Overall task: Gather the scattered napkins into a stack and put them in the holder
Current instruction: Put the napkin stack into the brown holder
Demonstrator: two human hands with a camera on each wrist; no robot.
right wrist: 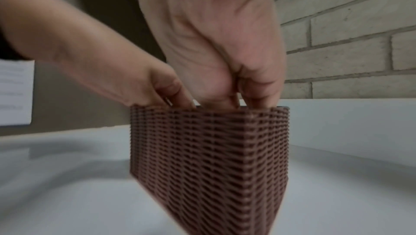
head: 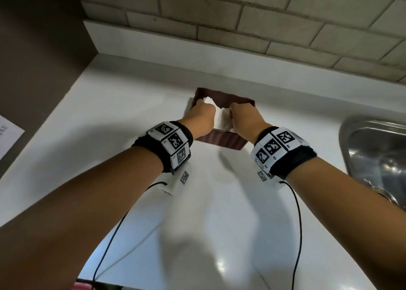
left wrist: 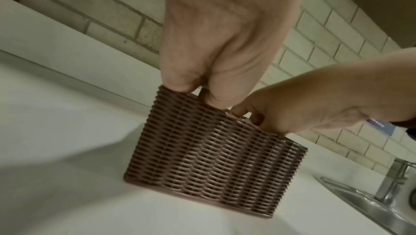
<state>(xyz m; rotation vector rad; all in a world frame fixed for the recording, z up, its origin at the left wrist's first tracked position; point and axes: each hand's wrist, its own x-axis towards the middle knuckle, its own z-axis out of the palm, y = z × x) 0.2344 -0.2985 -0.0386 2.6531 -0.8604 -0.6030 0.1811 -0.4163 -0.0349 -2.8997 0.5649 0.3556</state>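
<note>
A brown woven holder stands on the white counter near the back wall. White napkins sit inside it, showing between my two hands. My left hand reaches down into the holder's left side and grips the napkins. My right hand does the same on the right. In the left wrist view the left hand's fingers dip behind the holder's rim, the right hand beside it. The right wrist view shows the right hand and left hand entering the holder. Fingertips are hidden inside.
A steel sink lies to the right, its tap seen from the left wrist. A brick wall rises behind the counter and a dark panel with a paper sheet bounds the left.
</note>
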